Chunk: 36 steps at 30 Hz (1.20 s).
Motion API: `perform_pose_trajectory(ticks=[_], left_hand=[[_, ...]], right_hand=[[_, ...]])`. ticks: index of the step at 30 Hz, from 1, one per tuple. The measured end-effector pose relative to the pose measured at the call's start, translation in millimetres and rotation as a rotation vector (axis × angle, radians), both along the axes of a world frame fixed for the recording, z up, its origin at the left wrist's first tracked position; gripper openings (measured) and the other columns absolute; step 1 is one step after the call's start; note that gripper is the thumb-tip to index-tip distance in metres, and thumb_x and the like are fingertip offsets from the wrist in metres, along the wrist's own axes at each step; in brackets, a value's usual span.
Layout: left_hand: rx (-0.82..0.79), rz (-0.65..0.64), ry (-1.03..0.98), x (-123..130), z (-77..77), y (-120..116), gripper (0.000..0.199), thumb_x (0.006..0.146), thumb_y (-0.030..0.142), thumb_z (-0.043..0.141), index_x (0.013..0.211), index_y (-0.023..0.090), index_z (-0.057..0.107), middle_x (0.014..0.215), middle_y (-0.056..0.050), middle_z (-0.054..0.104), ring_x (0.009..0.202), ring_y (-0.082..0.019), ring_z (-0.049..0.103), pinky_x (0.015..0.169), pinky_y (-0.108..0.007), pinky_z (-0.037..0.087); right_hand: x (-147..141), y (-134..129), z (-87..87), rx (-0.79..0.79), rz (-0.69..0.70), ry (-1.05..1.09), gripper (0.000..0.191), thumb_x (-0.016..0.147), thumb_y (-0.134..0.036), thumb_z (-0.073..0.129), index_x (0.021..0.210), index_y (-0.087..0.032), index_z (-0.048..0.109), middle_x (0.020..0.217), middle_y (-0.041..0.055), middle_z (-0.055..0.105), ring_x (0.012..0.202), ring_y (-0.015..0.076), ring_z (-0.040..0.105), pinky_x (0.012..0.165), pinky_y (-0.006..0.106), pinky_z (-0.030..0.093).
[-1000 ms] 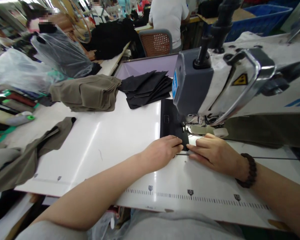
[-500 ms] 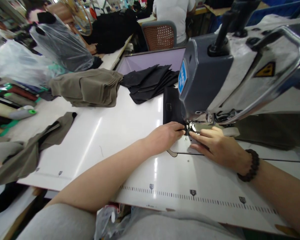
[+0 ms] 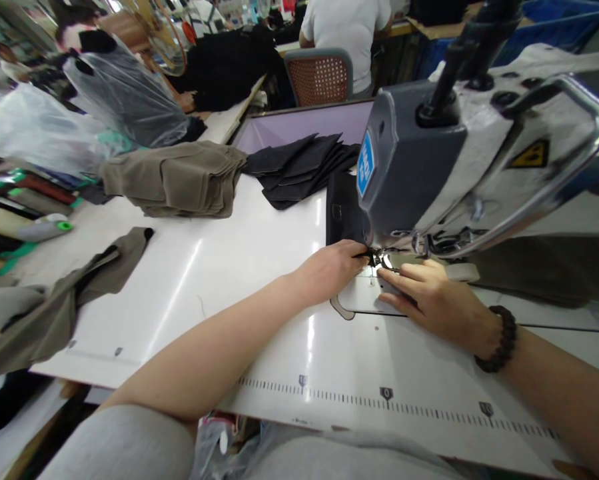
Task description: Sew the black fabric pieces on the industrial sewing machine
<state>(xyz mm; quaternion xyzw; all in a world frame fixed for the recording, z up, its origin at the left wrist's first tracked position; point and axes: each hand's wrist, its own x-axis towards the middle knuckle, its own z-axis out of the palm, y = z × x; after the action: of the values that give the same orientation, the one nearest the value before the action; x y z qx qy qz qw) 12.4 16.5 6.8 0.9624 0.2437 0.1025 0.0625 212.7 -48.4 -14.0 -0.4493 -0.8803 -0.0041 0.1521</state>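
A grey and white sewing machine [image 3: 414,153] stands at the right, its presser foot [image 3: 378,259] low over the metal plate. My left hand [image 3: 332,272] is just left of the foot, fingers closed and pressed down on the edge of a dark fabric piece [image 3: 343,212]. Most of that piece lies behind the fingers, and its end at the needle is partly hidden. To the right of the foot, my right hand [image 3: 432,297] lies low with fingers stretched out and thumb apart. Its fingertips rest by the foot, beside olive fabric [image 3: 408,260]. A dark beaded bracelet circles the right wrist.
Folded olive fabric pieces [image 3: 179,177] and a fan of black pieces [image 3: 304,163] lie at the back of the white table [image 3: 239,273]. More olive cloth [image 3: 534,267] is under the machine arm. Thread cones [image 3: 44,229] lie at left. A person sits beyond a chair [image 3: 320,77].
Both hands stay beside the presser foot, with the left fingers slightly shifted. Less dark fabric shows in front of the foot, and more of the metal plate is visible. The view tilts slightly.
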Motion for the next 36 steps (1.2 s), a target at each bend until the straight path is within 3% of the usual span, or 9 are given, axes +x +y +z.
perform_pose_trajectory(ticks=[6,10,16,20,27,36], left_hand=[[0.009,0.004,0.005,0,0.0,3,0.022,0.09,0.017,0.041,0.09,0.009,0.062,0.092,-0.009,0.06,0.093,-0.018,0.055,0.08,-0.029,0.047],[0.006,0.029,0.08,2,8.2,-1,0.02,0.088,0.02,0.045,0.09,0.01,0.062,0.092,-0.009,0.06,0.091,-0.02,0.055,0.079,-0.031,0.047],[-0.111,0.015,0.114,-5,23.2,-47,0.025,0.084,0.032,0.053,0.085,0.009,0.062,0.091,-0.01,0.061,0.087,-0.02,0.057,0.079,-0.031,0.048],[-0.068,-0.105,0.092,-12,19.4,-68,0.018,0.087,0.019,0.048,0.089,0.008,0.061,0.1,-0.011,0.06,0.094,-0.018,0.055,0.084,-0.028,0.046],[0.08,-0.184,0.08,-11,7.4,-74,0.027,0.089,0.013,0.037,0.106,0.001,0.055,0.111,-0.015,0.058,0.106,-0.018,0.051,0.097,-0.029,0.04],[0.045,-0.167,0.101,-11,8.2,-66,0.027,0.087,0.011,0.041,0.108,0.0,0.053,0.116,-0.016,0.055,0.112,-0.018,0.049,0.1,-0.029,0.038]], right_hand=[[0,1,0.5,-0.014,0.014,-0.014,0.035,0.087,-0.039,0.042,0.107,-0.015,0.058,0.077,0.0058,0.06,0.069,0.0166,0.052,0.068,0.03,0.039],[1,1,0.9,0.008,0.021,-0.023,0.035,0.087,-0.039,0.041,0.107,-0.016,0.058,0.077,0.0058,0.06,0.068,0.0157,0.052,0.067,0.03,0.038],[4,-8,9.4,0.052,0.156,0.059,0.031,0.09,-0.032,0.038,0.098,-0.013,0.061,0.069,0.004,0.058,0.061,0.0128,0.05,0.061,0.028,0.036],[0,-18,18.1,0.089,0.314,0.056,0.029,0.091,-0.028,0.037,0.09,-0.012,0.062,0.058,0.0006,0.051,0.053,0.0114,0.044,0.055,0.028,0.033],[-8,-24,22.1,0.101,0.381,0.05,0.029,0.091,-0.027,0.037,0.086,-0.012,0.061,0.058,0.0007,0.052,0.053,0.0114,0.045,0.054,0.029,0.034],[-4,-22,16.2,0.083,0.306,-0.006,0.033,0.091,-0.031,0.035,0.09,-0.012,0.062,0.059,0.0023,0.054,0.052,0.0118,0.045,0.053,0.029,0.035]])
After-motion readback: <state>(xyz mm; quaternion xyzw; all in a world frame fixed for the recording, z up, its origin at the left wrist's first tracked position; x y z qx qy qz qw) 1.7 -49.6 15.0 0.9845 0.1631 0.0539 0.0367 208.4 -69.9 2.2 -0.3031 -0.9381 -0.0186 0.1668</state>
